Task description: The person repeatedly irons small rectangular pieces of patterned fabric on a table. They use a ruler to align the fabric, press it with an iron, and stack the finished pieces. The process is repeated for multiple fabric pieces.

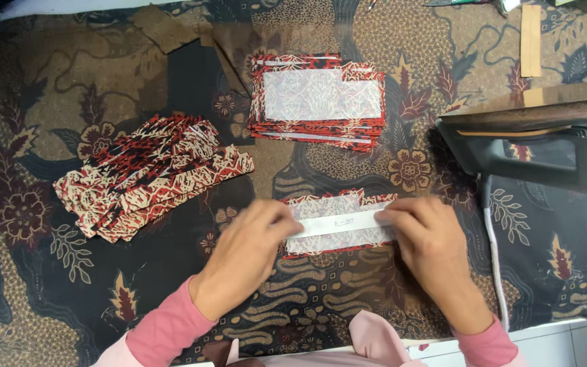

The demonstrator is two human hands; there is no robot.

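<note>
Fabric piece (338,225): small rectangle, red, black and cream batik print at the edges, pale translucent facing over its middle; it lies flat on the table between the 2 hands. Both short ends are hidden under the fingers, and the print beneath the facing is hard to make out.

White strip (338,223): narrow, paper-like, laid lengthwise across the piece; its small marking is too small to tell.

Left hand (246,255): fingers together, pressed down on the left end of strip and piece. Right hand (429,241): the same on the right end. Whether either pinches the strip or only presses it cannot be told. Pink sleeves cover both wrists.

Stack of faced pieces (318,100): beyond the hands, same print, squared edges.

Pile of printed strips (147,175): beyond and left of the left hand, fanned loosely, no facing.

Iron (545,139): right of the right hand, dark body, shiny soleplate, cut off by the frame edge; its cord runs down beside the right wrist.

Table (35,285): covered in dark floral batik cloth.
</note>
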